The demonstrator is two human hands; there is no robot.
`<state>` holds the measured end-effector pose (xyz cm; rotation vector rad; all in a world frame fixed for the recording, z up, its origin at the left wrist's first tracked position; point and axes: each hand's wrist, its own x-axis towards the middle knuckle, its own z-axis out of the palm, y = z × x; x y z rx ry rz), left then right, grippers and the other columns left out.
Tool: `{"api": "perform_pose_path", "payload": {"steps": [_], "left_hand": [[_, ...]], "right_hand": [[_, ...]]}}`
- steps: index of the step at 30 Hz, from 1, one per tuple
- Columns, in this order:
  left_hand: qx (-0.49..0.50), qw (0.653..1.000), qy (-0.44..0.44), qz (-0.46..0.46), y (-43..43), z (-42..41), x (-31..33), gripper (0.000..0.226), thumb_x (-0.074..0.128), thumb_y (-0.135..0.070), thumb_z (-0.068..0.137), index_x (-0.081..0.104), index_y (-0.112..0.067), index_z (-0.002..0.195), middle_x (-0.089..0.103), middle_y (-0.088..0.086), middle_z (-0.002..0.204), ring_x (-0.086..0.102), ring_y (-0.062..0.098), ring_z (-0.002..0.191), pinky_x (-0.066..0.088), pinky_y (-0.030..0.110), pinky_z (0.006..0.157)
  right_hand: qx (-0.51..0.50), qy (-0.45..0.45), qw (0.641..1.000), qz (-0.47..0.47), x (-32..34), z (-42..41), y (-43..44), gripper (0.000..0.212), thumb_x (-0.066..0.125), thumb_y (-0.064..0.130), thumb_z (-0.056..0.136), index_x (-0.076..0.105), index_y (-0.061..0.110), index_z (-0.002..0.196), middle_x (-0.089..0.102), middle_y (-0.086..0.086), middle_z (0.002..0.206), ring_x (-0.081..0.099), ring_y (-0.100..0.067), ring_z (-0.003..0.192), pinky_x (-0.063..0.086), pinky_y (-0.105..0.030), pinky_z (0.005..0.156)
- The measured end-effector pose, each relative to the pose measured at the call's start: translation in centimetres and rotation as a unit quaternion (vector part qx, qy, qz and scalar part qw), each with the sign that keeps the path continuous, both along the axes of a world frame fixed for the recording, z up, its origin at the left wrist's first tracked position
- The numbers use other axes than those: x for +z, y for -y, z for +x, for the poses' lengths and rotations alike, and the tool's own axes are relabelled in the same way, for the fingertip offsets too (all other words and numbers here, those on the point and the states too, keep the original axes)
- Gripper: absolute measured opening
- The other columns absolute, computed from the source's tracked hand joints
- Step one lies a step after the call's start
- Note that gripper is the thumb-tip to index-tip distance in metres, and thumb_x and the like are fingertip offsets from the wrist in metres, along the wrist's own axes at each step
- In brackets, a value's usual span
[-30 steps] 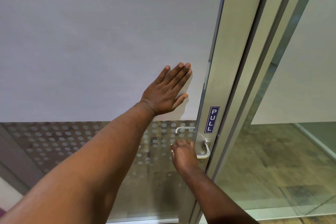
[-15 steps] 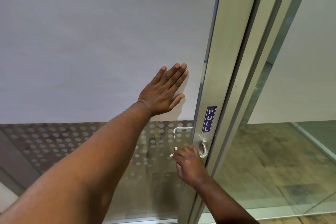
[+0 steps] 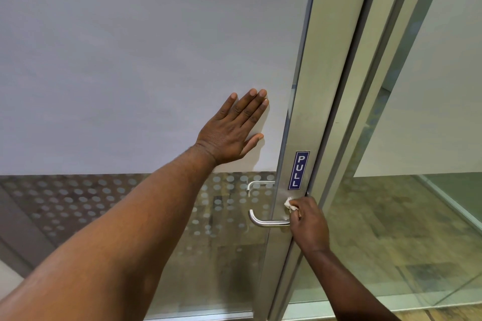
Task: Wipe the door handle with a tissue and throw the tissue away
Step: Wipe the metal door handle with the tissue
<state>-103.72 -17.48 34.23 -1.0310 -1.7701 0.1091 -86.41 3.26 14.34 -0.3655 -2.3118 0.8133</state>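
Frosted glass door (image 3: pixel 130 47), blue "PULL" label (image 3: pixel 299 170), left hand (image 3: pixel 232 130) flat, right hand (image 3: pixel 307 221) gripping tissue (image 3: pixel 290 203)

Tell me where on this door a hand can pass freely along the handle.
Free: the handle from its curved left end up to the right hand, over the dotted glass. Also the frosted panel left of and above the left hand. Crowded: the handle's root on the metal frame, where the right hand presses the tissue below the PULL label.
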Motion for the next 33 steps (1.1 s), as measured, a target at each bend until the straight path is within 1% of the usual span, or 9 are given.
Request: {"api": "perform_pose_path", "payload": {"steps": [5, 8, 11, 15, 19, 23, 28, 30, 33], "left_hand": [[0.003, 1.0, 0.006, -0.003, 0.0, 0.0, 0.0, 0.077, 0.027, -0.054, 0.108, 0.004, -0.008, 0.165, -0.008, 0.009, 0.172, -0.009, 0.024, 0.16, -0.006, 0.043, 0.129], [0.003, 1.0, 0.005, -0.003, 0.0, 0.0, 0.0, 0.077, 0.027, -0.054, 0.108, 0.003, -0.009, 0.165, -0.007, 0.01, 0.172, -0.009, 0.024, 0.16, -0.006, 0.043, 0.129], [0.005, 1.0, 0.007, -0.004, 0.0, 0.0, 0.1, 0.077, 0.027, -0.054, 0.108, 0.002, -0.009, 0.165, -0.006, 0.01, 0.172, -0.01, 0.024, 0.16, -0.007, 0.043, 0.129], [0.007, 1.0, 0.003, -0.004, 0.0, 0.1, 0.1, 0.077, 0.028, -0.053, 0.108, 0.005, -0.008, 0.165, -0.005, 0.009, 0.172, -0.01, 0.023, 0.159, -0.007, 0.043, 0.129], [0.008, 1.0, 0.001, -0.003, 0.0, 0.0, 0.0, 0.077, 0.027, -0.054, 0.108, 0.005, -0.008, 0.165, -0.006, 0.01, 0.172, -0.01, 0.024, 0.159, -0.006, 0.043, 0.129], [0.008, 1.0, 0.005, -0.003, 0.0, 0.0, -0.1, 0.077, 0.027, -0.054, 0.108, 0.004, -0.008, 0.165, -0.007, 0.01, 0.172, -0.01, 0.024, 0.16, -0.006, 0.043, 0.129], [0.009, 1.0, -0.002, -0.002, 0.0, 0.0, 0.0, 0.076, 0.029, -0.053, 0.108, 0.008, -0.008, 0.165, -0.004, 0.009, 0.173, -0.008, 0.024, 0.16, -0.004, 0.044, 0.13], [0.01, 1.0, -0.002, -0.002, 0.0, 0.1, 0.0, 0.076, 0.029, -0.053, 0.108, 0.009, -0.008, 0.165, 0.001, 0.009, 0.174, -0.008, 0.023, 0.16, -0.004, 0.044, 0.13], [0.009, 1.0, -0.001, -0.001, 0.0, 0.1, 0.0, 0.075, 0.029, -0.053, 0.108, 0.011, -0.008, 0.165, 0.01, 0.012, 0.173, -0.005, 0.023, 0.16, -0.002, 0.044, 0.13]], "right_hand": [[-0.051, 0.09, 0.989, 0.108, 0.5, -0.7, 0.1, 0.021, 0.077, 0.018, 0.073, 0.069, 0.028, 0.09, 0.067, 0.006, 0.088, 0.062, -0.022, 0.085, 0.041, -0.036, 0.074], [-0.041, 0.12, 0.98, 0.151, 0.9, -1.3, 0.3, 0.022, 0.078, 0.019, 0.071, 0.073, 0.027, 0.09, 0.069, 0.006, 0.088, 0.063, -0.022, 0.085, 0.042, -0.037, 0.074], [-0.041, 0.1, 0.988, 0.113, 0.8, -1.3, 0.1, 0.019, 0.076, 0.017, 0.076, 0.072, 0.027, 0.092, 0.069, 0.006, 0.091, 0.064, -0.022, 0.083, 0.042, -0.035, 0.075], [-0.091, 0.059, 0.994, 0.033, 0.0, -0.8, -0.6, 0.019, 0.069, 0.016, 0.083, 0.072, 0.023, 0.1, 0.066, 0.002, 0.101, 0.061, -0.028, 0.081, 0.043, -0.035, 0.077], [-0.109, 0.048, 0.991, 0.066, 0.0, -0.3, -1.3, 0.019, 0.071, 0.017, 0.083, 0.075, 0.023, 0.101, 0.063, 0.001, 0.095, 0.062, -0.028, 0.076, 0.043, -0.036, 0.075], [-0.05, 0.073, 0.991, 0.102, -0.1, -0.4, -0.8, 0.03, 0.07, 0.013, 0.081, 0.076, 0.023, 0.108, 0.064, 0.004, 0.102, 0.061, -0.027, 0.084, 0.04, -0.03, 0.074], [0.005, 0.09, 0.977, 0.196, 0.3, -0.6, 0.0, 0.04, 0.072, 0.006, 0.071, 0.076, 0.02, 0.108, 0.067, 0.0, 0.1, 0.064, -0.025, 0.089, 0.049, -0.038, 0.077], [-0.006, 0.082, 0.981, 0.177, 0.2, -0.4, -0.1, 0.041, 0.072, 0.004, 0.071, 0.077, 0.019, 0.108, 0.067, -0.001, 0.099, 0.064, -0.027, 0.09, 0.049, -0.038, 0.078], [-0.017, 0.043, 0.994, 0.103, -0.3, -0.5, 0.3, 0.04, 0.067, -0.002, 0.075, 0.076, 0.013, 0.11, 0.069, -0.002, 0.098, 0.065, -0.028, 0.089, 0.052, -0.038, 0.081]]}}
